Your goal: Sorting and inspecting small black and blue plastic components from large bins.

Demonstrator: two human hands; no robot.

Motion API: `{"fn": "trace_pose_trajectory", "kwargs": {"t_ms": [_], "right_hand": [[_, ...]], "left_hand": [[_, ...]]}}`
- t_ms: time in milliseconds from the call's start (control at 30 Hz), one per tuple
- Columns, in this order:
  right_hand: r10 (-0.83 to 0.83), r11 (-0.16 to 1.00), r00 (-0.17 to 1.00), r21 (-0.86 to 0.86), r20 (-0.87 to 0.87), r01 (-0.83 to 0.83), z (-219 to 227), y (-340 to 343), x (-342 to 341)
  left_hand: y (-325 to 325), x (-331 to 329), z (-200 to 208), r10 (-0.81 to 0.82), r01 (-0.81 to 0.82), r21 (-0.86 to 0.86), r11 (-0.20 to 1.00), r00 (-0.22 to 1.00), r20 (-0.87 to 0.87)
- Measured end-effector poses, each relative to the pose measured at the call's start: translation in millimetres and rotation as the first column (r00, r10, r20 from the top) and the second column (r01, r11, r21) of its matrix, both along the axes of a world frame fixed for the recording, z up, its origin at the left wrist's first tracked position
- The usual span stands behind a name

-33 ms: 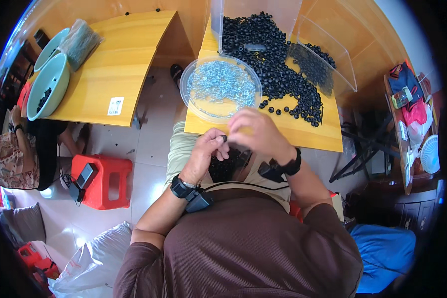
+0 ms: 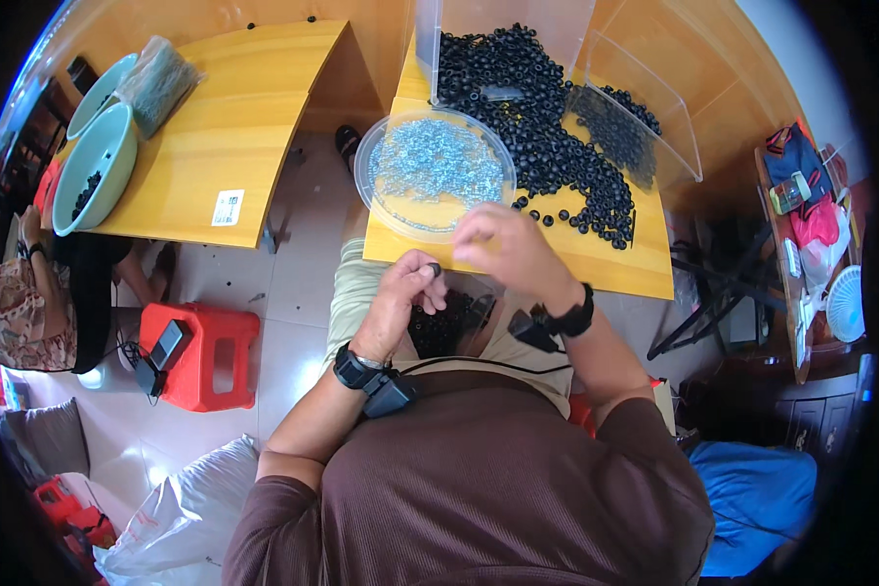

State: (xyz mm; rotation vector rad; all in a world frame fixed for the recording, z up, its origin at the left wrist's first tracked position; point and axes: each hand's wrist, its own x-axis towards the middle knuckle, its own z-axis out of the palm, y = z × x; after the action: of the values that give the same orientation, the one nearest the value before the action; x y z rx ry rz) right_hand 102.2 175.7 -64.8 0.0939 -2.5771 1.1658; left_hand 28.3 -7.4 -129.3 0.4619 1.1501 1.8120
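Observation:
My left hand (image 2: 406, 296) pinches a small round black part (image 2: 433, 268) between thumb and forefinger, just below the table's front edge. My right hand (image 2: 514, 256) hovers beside it at the near rim of a clear round dish (image 2: 407, 219). Its fingers are bent together, and whatever they hold is too small to make out. Many small shiny silver metal pieces (image 2: 435, 161) lie in the dish. A large heap of black ring-like parts (image 2: 518, 117) spreads to the right of and behind it. Below my hands, more black parts (image 2: 439, 327) sit in a container at my lap.
Clear plastic bins (image 2: 645, 107) stand tipped on the yellow table (image 2: 645, 278). At left, another table (image 2: 264, 98) carries green basins (image 2: 117, 176) and a bagged bundle (image 2: 156, 88). A person (image 2: 39, 313) sits there near a red stool (image 2: 190, 361). A shelf with a fan (image 2: 846, 303) stands at right.
My right hand has shifted slightly away from the black part, toward the dish rim. The left hand stays nearly in place, still pinching the part.

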Motion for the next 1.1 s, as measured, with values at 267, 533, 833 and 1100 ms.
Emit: {"fn": "trace_pose_trajectory", "kwargs": {"t_ms": [267,533,833,1100], "right_hand": [[0.035,0.935,0.996,0.351,0.078,-0.060,-13.6,13.6,-53.6],[-0.001,0.860,0.995,0.507,0.104,-0.052,-29.8,6.2,-63.2],[-0.008,0.829,0.998,0.559,0.060,-0.026,-29.6,1.0,-67.6],[-0.177,0.960,0.973,0.242,0.149,0.138,-19.4,19.6,-54.9]], "left_hand": [[-12.8,-7.2,2.1,0.078,-0.078,-0.002,0.997,0.996,-0.038],[-17.7,-8.6,-0.6,0.080,-0.082,-0.026,0.996,0.995,-0.067],[-11.0,-7.3,2.8,-0.017,0.002,-0.116,0.993,0.992,-0.124],[-8.7,-8.1,6.0,-0.017,0.002,-0.124,0.992,0.992,-0.127]]}}
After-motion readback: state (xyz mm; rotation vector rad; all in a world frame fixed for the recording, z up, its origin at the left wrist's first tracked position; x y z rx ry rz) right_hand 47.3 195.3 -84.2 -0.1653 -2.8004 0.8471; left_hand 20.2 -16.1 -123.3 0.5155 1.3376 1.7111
